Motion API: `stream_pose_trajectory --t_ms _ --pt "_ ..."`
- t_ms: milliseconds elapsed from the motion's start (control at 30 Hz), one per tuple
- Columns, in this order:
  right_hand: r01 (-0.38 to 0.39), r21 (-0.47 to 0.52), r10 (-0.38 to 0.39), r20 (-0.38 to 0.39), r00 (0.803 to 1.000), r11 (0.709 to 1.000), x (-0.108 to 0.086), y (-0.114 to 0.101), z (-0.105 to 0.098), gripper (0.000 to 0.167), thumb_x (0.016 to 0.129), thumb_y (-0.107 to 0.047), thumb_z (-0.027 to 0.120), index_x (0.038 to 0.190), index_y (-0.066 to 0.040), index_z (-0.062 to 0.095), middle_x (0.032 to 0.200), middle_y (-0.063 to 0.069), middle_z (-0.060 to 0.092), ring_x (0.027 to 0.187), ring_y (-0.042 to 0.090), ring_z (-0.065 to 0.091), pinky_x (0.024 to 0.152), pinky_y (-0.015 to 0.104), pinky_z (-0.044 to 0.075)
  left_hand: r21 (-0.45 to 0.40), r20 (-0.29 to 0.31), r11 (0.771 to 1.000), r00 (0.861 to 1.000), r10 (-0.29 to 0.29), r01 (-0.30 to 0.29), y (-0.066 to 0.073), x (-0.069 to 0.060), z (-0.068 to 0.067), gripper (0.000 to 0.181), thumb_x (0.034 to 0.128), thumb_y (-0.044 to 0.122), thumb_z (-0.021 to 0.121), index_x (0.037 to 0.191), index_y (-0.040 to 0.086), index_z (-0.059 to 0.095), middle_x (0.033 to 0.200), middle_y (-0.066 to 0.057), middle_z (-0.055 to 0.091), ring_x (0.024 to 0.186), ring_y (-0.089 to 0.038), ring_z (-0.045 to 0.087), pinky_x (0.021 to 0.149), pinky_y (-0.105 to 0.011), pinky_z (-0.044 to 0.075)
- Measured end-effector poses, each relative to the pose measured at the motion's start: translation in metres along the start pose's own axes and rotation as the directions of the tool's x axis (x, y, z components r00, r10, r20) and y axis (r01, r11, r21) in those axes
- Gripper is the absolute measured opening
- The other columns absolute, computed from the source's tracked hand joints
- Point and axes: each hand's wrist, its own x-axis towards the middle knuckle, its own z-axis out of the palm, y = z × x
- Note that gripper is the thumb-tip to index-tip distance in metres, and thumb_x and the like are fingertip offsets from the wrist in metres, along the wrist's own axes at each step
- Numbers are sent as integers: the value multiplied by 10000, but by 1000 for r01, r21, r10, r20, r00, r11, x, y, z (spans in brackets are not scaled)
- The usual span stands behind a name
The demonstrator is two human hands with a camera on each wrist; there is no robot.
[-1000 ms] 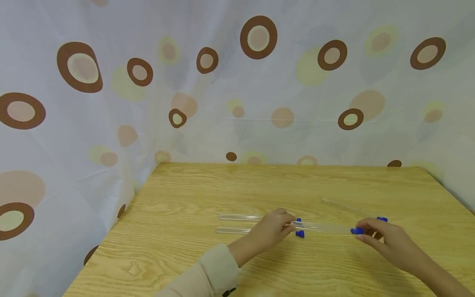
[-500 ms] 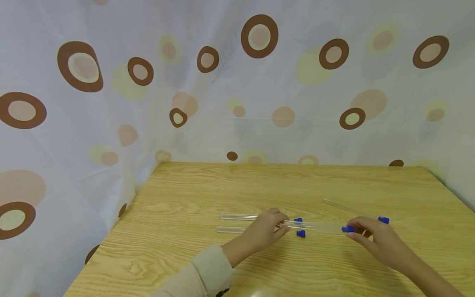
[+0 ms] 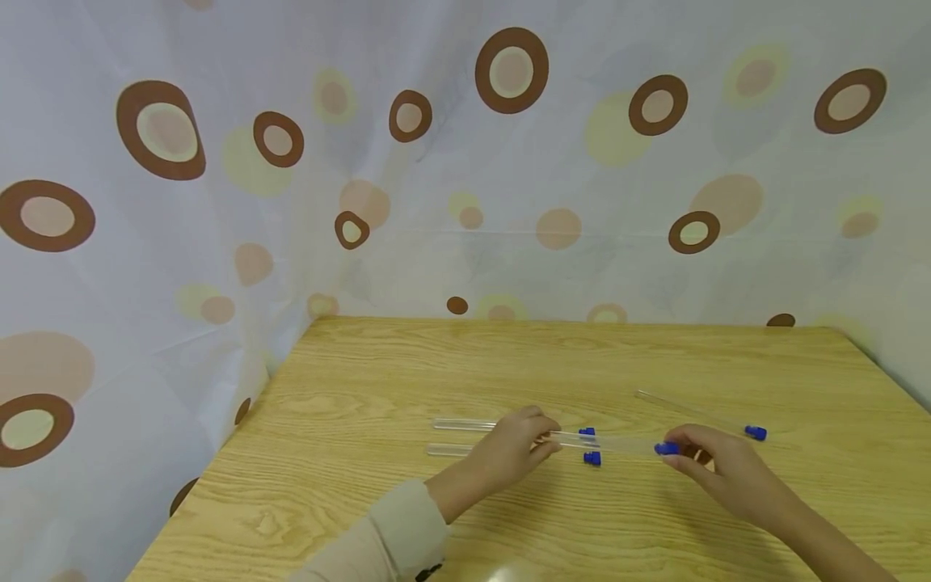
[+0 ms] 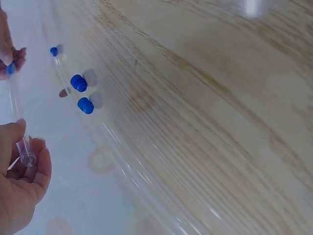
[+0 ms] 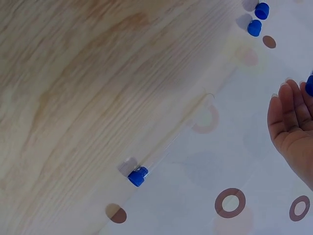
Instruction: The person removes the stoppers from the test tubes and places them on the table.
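Observation:
My left hand (image 3: 509, 453) grips a clear tube (image 3: 607, 443) by its left part, held just over the table. At the right end my right hand (image 3: 720, 469) pinches a blue stopper (image 3: 665, 449) between thumb and fingers. Whether the stopper sits in the tube cannot be told. In the left wrist view, the tube's round end (image 4: 28, 159) shows among the left fingers. Two more clear tubes (image 3: 465, 424) lie side by side behind the left hand, partly hidden by it. Blue stoppers (image 3: 592, 458) lie at their right ends.
A thin clear tube (image 3: 687, 406) lies slanted behind the right hand, with a blue stopper (image 3: 755, 432) at its right end. Everything lies on a wood-grain table (image 3: 364, 501). A white curtain with printed circles (image 3: 407, 267) hangs behind and at the left.
Both hands have moved left with the tube and stopper, the right hand farther, so the gap between them is smaller. The things lying on the table have stayed put.

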Motion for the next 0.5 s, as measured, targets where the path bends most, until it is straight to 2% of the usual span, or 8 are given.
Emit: stream_pose_trajectory --t_ms 333,500 --pt "-5 30 4 24 1000 1000 6 -5 4 82 852 -56 648 929 -84 637 773 -121 600 688 -84 487 544 177 459 -36 -17 999 1000 20 -21 -5 -8 -8 223 901 155 594 1053 6 660 957 -81 646 846 -126 640 721 -49 475" --pt "34 36 -34 16 999 999 8 -8 7 90 850 -53 649 928 -94 628 773 -143 589 687 -80 489 540 178 458 -50 -45 998 998 46 -48 -10 -12 -10 211 888 145 607 1030 0 665 933 -83 650 835 -147 645 718 -58 482"
